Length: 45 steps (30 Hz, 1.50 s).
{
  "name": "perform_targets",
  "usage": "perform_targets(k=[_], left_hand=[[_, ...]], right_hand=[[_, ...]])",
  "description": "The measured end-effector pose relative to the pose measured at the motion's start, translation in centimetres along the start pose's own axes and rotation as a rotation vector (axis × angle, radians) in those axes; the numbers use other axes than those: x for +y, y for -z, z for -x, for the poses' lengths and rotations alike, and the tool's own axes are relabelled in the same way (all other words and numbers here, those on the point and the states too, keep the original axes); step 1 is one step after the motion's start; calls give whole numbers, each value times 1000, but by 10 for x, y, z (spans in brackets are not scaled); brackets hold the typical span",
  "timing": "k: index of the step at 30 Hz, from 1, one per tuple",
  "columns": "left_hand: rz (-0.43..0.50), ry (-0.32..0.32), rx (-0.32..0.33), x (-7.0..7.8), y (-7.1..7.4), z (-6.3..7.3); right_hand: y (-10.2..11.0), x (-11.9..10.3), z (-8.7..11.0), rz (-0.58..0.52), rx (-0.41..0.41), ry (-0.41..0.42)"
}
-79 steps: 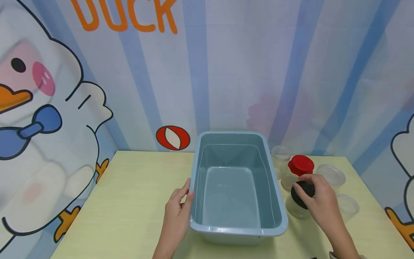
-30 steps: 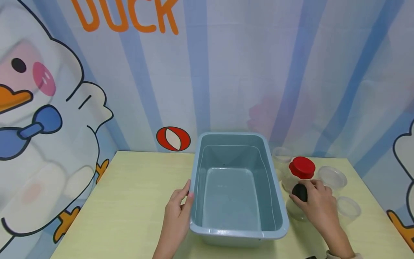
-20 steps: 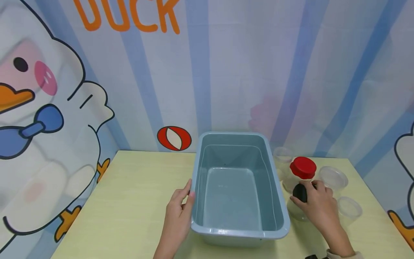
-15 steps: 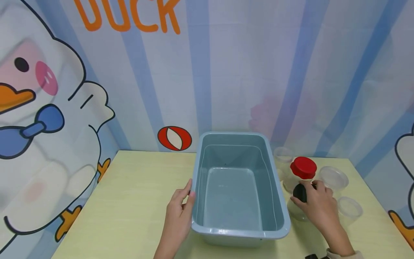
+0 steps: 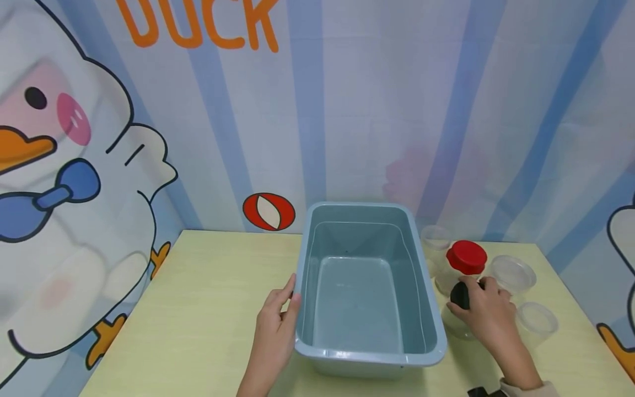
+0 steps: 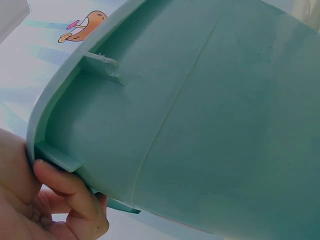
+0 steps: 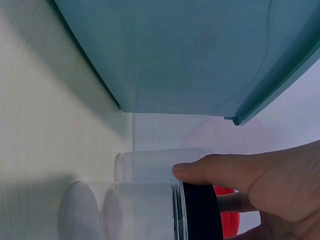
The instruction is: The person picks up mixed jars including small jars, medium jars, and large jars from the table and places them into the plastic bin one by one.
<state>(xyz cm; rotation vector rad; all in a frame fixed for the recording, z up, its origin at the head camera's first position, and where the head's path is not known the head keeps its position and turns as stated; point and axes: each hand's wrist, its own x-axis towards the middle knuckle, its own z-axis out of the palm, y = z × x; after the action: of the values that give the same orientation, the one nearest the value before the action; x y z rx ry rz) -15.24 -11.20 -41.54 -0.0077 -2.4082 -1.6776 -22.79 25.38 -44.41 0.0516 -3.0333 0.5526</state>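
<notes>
A grey-blue plastic basin (image 5: 354, 303) stands upright on the table, its inside bare. My left hand (image 5: 275, 331) holds its left rim, with fingers curled under the edge in the left wrist view. To the right of the basin is a clear jar (image 7: 140, 210) with a black lid (image 5: 460, 296). My right hand (image 5: 488, 311) grips that lid, thumb on the near left side and fingers over the top, covering much of it. Right behind stands another clear jar (image 5: 445, 280) with a red lid (image 5: 466, 257).
Clear, lidded-looking containers stand around the jars: one at the back (image 5: 436, 238), one at the right (image 5: 513, 273) and one nearer (image 5: 538, 318). The pale yellow table (image 5: 213, 298) meets a printed cloth backdrop (image 5: 357, 110) at its back edge.
My right hand has turned around the black lid and closed over more of it since the earliest frame. Over the last second it stays nearly still. My left hand keeps its place on the basin.
</notes>
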Motion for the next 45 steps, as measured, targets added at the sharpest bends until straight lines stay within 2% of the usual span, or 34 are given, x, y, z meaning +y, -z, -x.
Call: perform_targets(k=[8,21,29,38,45], left_hand=[[-2,-5,-2,0,0,-1],[-19,11,5,1,0,-1],[-9,-2,3,1,0,0],[-11,-6,12,-2,-1,-1],[-12,13,12,-1,-1,-1]], right_hand=[[1,-3,-1,-23,-26,-17],[0,-2,2,-31,2,26],[1,-2,5,-32,22,43],[9,-4,7,-22,5,45],[16,-8,8,-7,-6,45]])
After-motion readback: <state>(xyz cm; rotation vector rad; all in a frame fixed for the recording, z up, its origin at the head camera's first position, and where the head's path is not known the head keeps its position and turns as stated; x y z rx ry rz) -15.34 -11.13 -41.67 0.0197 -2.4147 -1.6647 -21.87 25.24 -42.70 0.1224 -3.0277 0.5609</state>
